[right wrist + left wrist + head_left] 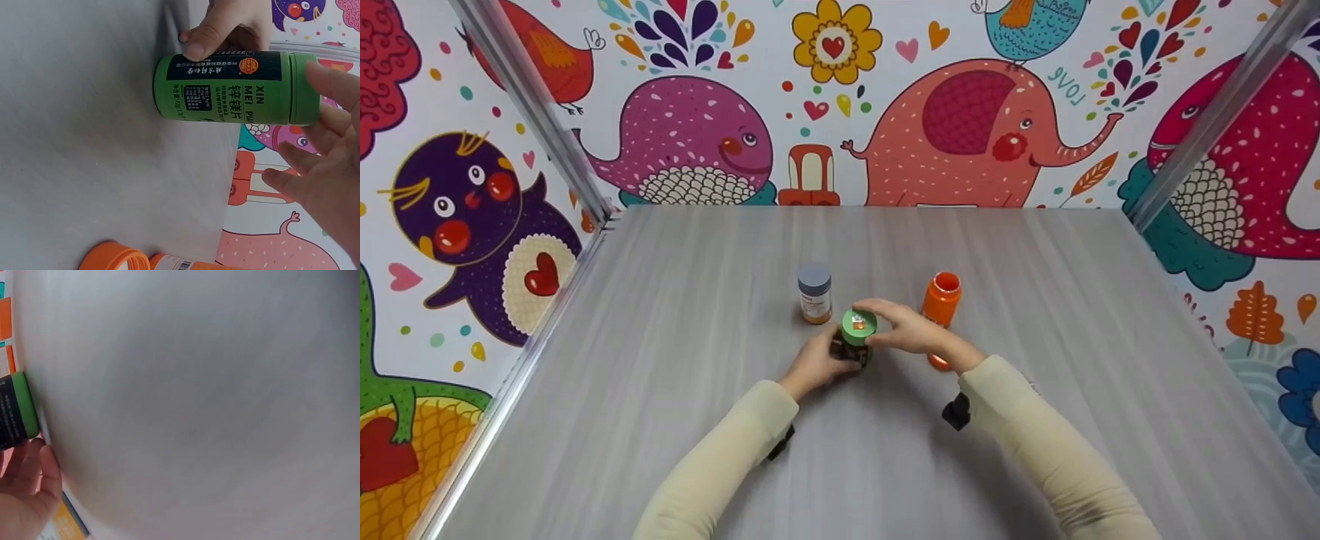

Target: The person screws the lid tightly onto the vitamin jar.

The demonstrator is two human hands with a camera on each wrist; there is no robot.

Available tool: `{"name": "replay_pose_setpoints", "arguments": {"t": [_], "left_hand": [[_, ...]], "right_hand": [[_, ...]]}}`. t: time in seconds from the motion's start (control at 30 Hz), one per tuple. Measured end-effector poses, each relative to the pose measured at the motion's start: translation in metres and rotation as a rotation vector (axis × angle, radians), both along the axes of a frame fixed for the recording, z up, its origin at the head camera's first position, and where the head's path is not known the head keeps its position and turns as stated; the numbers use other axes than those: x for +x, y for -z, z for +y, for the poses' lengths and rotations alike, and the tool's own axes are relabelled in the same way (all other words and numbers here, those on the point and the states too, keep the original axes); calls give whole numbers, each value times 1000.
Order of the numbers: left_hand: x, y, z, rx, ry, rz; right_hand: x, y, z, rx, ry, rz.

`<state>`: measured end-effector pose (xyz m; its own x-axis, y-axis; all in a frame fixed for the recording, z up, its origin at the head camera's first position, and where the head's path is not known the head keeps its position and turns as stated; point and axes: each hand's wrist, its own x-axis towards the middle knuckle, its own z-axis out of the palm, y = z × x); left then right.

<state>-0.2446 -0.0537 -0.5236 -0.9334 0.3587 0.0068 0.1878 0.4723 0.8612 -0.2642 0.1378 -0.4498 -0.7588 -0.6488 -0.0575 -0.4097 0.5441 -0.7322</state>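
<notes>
A green bottle (225, 98) with a dark label panel stands upright on the table, its green cap (859, 324) on top. My left hand (819, 361) grips the bottle's body low down; in the right wrist view its thumb (203, 44) lies along the label. My right hand (911, 328) pinches the cap's rim between thumb and forefinger, the other fingers spread out. In the left wrist view, only part of the bottle (17, 408) and of the left hand (31, 489) shows at the edge.
Just behind the left hand stands a bottle with a grey cap (814, 277). An uncapped orange bottle (942, 298) stands right of the hands, partly behind the right one. Its matching orange cap (112, 257) lies on the grey table (697, 300) nearby. A patterned wall (840, 97) borders the back.
</notes>
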Motion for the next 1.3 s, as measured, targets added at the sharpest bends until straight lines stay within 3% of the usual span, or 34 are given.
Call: {"name": "replay_pose_setpoints", "arguments": {"t": [0.2, 0.6, 0.9, 1.0, 1.3], "left_hand": [[0, 0, 0, -12, -6, -3], [-2, 0, -1, -26, -17, -15], [-3, 1, 0, -29, -30, -29], [-2, 0, 1, -32, -27, -34], [-1, 0, 0, -25, -17, -21]], "right_hand": [[-1, 5, -3, -6, 19, 61], [1, 12, -14, 27, 143, 186], [5, 12, -21, 65, 302, 160], [4, 12, -18, 79, 254, 146], [-4, 1, 2, 37, -43, 44]]}}
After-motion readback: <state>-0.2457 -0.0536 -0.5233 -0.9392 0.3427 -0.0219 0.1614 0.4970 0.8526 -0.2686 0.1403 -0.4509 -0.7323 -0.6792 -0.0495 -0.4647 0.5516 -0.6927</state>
